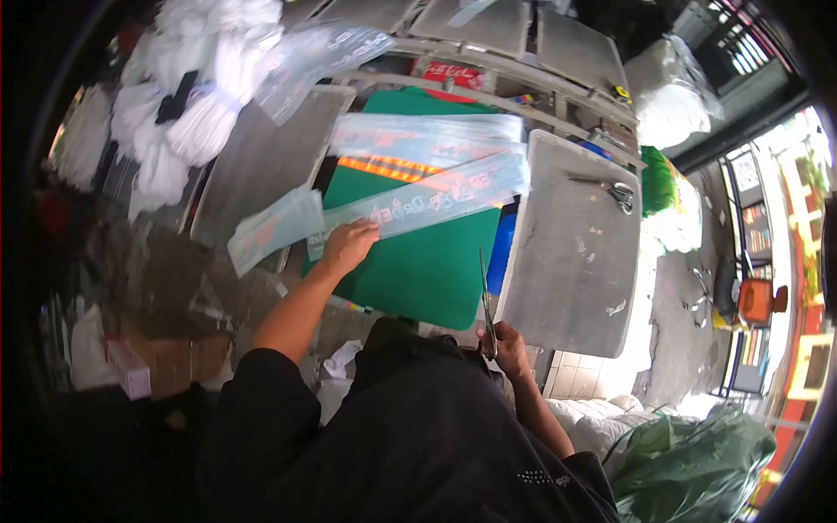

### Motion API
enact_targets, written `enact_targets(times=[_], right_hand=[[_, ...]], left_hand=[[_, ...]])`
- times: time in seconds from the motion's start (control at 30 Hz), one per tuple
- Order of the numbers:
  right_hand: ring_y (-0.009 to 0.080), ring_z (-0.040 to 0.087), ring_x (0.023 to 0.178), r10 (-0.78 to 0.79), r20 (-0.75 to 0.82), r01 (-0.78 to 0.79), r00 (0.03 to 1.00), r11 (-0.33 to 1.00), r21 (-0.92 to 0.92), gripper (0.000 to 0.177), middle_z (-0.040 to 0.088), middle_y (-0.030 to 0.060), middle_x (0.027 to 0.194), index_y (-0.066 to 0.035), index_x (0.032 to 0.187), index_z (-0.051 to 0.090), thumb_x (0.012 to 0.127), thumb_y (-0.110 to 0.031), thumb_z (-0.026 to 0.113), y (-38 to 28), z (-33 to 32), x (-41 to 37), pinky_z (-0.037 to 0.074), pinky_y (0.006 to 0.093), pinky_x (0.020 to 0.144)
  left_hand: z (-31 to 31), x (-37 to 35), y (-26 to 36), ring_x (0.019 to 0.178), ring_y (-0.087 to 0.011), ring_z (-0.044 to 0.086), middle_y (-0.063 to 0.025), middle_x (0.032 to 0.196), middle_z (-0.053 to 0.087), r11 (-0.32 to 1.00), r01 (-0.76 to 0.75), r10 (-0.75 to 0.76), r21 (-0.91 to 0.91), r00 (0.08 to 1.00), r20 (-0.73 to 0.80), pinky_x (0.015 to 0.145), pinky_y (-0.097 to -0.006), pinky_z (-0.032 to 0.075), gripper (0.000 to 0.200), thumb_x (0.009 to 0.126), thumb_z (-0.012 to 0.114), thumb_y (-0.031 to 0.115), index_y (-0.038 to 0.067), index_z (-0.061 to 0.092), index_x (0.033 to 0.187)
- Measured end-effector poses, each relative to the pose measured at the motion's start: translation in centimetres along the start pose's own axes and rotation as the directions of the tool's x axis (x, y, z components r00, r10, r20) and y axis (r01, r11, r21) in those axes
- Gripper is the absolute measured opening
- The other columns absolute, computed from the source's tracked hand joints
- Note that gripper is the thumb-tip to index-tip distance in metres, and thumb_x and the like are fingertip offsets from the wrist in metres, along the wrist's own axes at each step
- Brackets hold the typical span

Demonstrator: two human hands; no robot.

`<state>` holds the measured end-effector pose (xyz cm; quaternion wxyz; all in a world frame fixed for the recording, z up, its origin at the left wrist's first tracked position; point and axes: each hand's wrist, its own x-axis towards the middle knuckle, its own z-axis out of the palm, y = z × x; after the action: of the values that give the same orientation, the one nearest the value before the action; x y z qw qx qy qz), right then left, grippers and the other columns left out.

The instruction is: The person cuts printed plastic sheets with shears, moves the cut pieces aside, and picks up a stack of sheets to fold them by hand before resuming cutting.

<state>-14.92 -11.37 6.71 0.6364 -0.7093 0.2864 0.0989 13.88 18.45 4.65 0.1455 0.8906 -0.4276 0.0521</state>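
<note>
My left hand [350, 246] lies flat on the left end of a long translucent printed strip [436, 199], which slants up to the right over a green board [417, 266]. In my right hand [506, 347], near the board's lower right corner, is a pair of scissors [486, 301] with the blades pointing up and away from me. More translucent strips [418, 135] lie across the top of the board. An orange striped band [388, 168] shows between them and the long strip. Left of my left hand, a shorter stack of strips [277, 228] overhangs the board's edge.
Grey panels [571, 253] flank the board; a second pair of scissors [621, 195] rests on the right one. White cloth bundles [196, 105] are at the upper left. A green bag [697, 466] stands at the lower right, cardboard boxes [170, 362] at the lower left.
</note>
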Motion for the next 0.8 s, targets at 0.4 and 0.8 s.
enact_targets(times=[0.4, 0.8], right_hand=[[0.0106, 0.056, 0.059, 0.091, 0.310, -0.069, 0.946, 0.994, -0.080, 0.043, 0.059, 0.0029, 0.065, -0.002, 0.081, 0.059, 0.082, -0.042, 0.074, 4.9, -0.7, -3.1, 0.044, 0.0281, 0.053], [0.0123, 0.058, 0.073, 0.083, 0.555, -0.139, 0.828, 0.989, 0.060, 0.054, 0.061, 0.0061, 0.081, -0.001, 0.091, 0.054, 0.085, -0.053, 0.065, 5.2, 2.6, -2.9, 0.045, 0.0272, 0.063]], left_hand=[[0.8, -13.2, 6.3, 0.115, -0.0234, 0.057, -0.0054, 0.118, 0.064, 0.990, -0.035, 0.032, 0.140, 0.999, 0.020, 0.099, -0.0429, 0.042, 0.018, 0.087, 0.061, 0.019, 0.008, 0.067, 0.101], [2.3, -6.2, 12.6, 0.142, -0.0442, 0.015, -0.0221, 0.154, 0.016, 0.939, 0.336, -0.323, -0.077, 0.936, 0.141, 0.110, -0.0628, 0.017, 0.100, 0.070, 0.073, 0.055, 0.011, 0.027, 0.148]])
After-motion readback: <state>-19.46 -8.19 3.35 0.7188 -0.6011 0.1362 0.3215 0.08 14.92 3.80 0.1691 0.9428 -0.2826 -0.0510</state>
